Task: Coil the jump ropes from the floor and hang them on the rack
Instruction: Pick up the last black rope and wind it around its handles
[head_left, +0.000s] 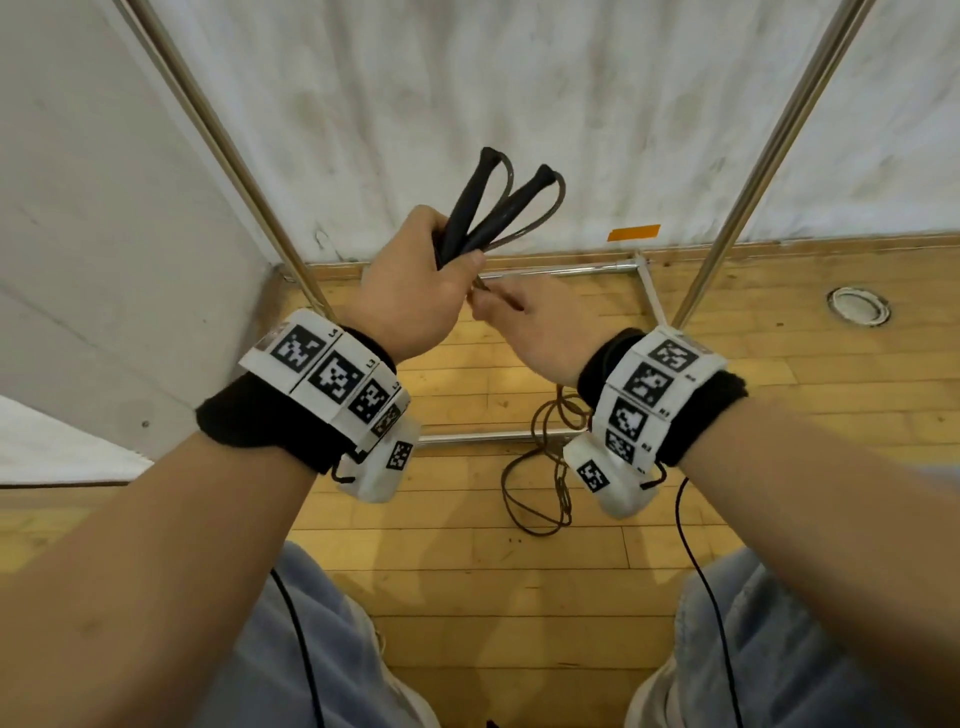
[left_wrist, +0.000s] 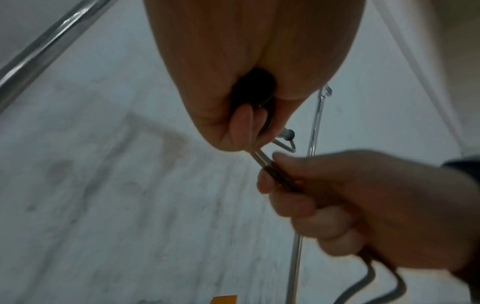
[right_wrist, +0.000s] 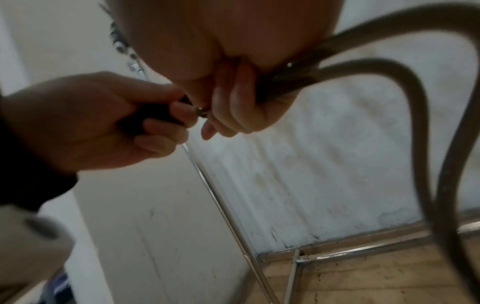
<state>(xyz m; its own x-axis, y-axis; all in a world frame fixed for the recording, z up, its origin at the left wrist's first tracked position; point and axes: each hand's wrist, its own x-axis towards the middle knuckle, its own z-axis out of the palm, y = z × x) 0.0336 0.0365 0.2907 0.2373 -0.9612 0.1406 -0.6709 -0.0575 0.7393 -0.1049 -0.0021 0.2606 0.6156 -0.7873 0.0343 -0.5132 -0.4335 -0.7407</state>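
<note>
Left hand (head_left: 410, 291) clenched round both black handles (head_left: 483, 213), held before the rack (head_left: 727, 208); right hand (head_left: 540, 327) grasps the doubled rope (head_left: 540, 483) beneath, apparently gathering coils; remainder trails to floor (head_left: 467, 597).

From up at the head we're looking forward and down over both forearms, taking in the left hand (head_left: 410, 301), the right hand (head_left: 540, 332), the rack's metal poles (head_left: 223, 140), the white wall and the wooden floor (head_left: 467, 597). The left wrist camera sits right under its own palm, very close, facing the wall with the right hand (left_wrist: 363, 205) coming in from the lower right. The right wrist camera mirrors it, just as tight, catching the left hand (right_wrist: 91, 123) at left; all three share the two hands meeting on the jump rope (head_left: 498, 213).
</note>
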